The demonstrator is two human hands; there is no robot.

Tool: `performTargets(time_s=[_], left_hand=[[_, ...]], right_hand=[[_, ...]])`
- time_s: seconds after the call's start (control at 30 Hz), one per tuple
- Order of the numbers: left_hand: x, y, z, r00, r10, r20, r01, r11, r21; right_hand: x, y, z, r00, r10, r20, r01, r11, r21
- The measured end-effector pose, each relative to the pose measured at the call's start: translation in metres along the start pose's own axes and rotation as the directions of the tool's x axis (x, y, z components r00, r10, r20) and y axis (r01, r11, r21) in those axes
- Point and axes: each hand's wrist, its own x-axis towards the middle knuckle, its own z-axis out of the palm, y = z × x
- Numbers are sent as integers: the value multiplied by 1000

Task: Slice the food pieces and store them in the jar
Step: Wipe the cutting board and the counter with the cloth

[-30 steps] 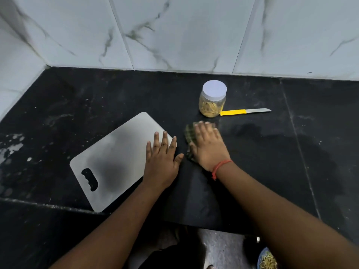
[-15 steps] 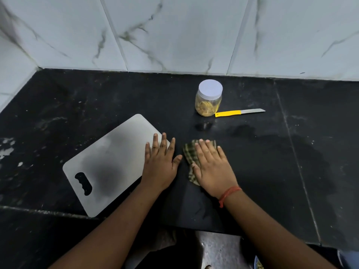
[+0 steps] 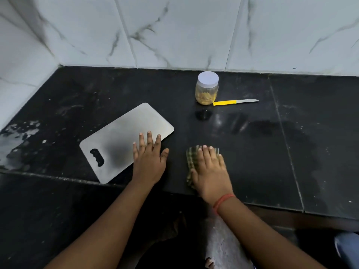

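Black counter has a damp streak where the cloth has been dragged back toward the near edge, so this looks like cleanup. Metal cutting board is bare, left hand flat on its corner, fingers straight. Right hand presses flat on the checked cloth. Jar sits capped at the back with the pieces inside, knife beside it.

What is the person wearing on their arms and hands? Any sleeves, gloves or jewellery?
Both forearms are bare as far as the picture shows: no sleeves and no gloves. The left hand shows no ring, watch or band. The right hand has a thin orange-red thread band tied round its wrist. No rings are visible on its fingers.
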Motion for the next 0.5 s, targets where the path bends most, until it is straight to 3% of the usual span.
performTargets(time_s=[0.1, 0.23, 0.33, 0.43, 0.5], left_hand=[[-20, -8, -1, 1000, -27, 9, 27, 999, 22], [-42, -20, -6, 997, -77, -6, 77, 996, 34], [-55, -31, -9, 995, -103, -18, 104, 994, 38], [-62, -35, -11, 989, -150, -9, 151, 988, 30], [-64, -38, -14, 988, -153, -5, 153, 988, 35]], right_hand=[[-14, -16, 6, 981, -191, 22, 192, 980, -49], [-14, -24, 5, 997, -74, 18, 74, 997, 16], [-10, -37, 8, 968, -246, 51, 247, 969, -18], [3, -51, 9, 998, -46, 35, 45, 998, 41], [10, -59, 11, 983, -174, 59, 173, 984, 33]])
